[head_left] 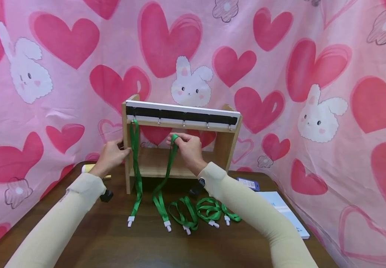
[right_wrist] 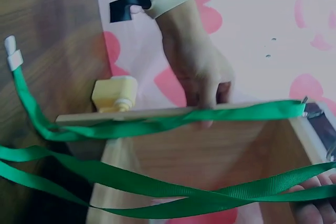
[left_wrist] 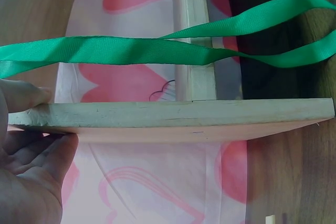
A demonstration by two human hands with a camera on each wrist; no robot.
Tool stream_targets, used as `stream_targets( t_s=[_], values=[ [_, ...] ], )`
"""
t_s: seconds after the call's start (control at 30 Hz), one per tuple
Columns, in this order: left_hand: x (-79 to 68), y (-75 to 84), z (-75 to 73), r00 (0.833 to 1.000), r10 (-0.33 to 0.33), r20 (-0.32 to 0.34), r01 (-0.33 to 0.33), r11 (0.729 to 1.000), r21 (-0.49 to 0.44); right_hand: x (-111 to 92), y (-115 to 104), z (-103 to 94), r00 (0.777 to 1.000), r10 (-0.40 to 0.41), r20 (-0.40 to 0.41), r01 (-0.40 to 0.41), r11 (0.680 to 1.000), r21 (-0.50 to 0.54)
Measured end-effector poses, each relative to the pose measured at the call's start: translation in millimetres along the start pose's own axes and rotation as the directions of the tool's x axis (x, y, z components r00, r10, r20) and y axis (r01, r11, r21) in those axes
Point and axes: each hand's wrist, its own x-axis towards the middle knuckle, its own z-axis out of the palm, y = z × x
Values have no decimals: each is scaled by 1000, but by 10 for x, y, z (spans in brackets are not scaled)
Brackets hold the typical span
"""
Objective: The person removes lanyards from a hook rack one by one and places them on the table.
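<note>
Below the row of hooks [head_left: 159,121], we see the right hand [head_left: 190,149] pinching the upper loop of a green lanyard [head_left: 170,160], whose clip [head_left: 167,225] lies toward the table [head_left: 146,249]. The left hand [head_left: 110,156] is clamped on the left side panel [head_left: 128,182] of the wooden rack [head_left: 152,160]. We judge it best to keep the panel braced, untwist the strap, present the loop open to a bare hook, and clear the hung lanyard [head_left: 136,156].
</note>
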Motion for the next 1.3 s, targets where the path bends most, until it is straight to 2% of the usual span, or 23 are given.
stream_targets(
  t_s=[0.27, 0.6, 0.77, 0.93, 1.1, 1.3],
  values=[
    [8, -5, 0, 1000, 2, 3, -2, 1000, -19, -188, 155, -222, 999, 24, -22, -24, 999, -25],
    [22, 11, 6, 1000, 8, 6, -8, 1000, -23, -679, 263, -349, 995, 66, 79, -67, 998, 19],
    [17, 1, 20, 1000, 24, -3, -24, 999, -24, -923, 346, -334, 982, 115, 152, -120, 992, 28],
    [3, -15, 36, 1000, 2, 0, -2, 1000, -17, -1100, 482, -291, 961, 170, 217, -179, 984, 22],
    [8, -18, 31, 1000, -1, -3, 1, 1000, -5, -1146, 651, -214, 951, 190, 244, -202, 979, 24],
    [23, -7, 21, 1000, 9, -8, -9, 1000, 2, -1117, 943, -95, 930, 279, 238, -287, 958, -4]
  ],
)
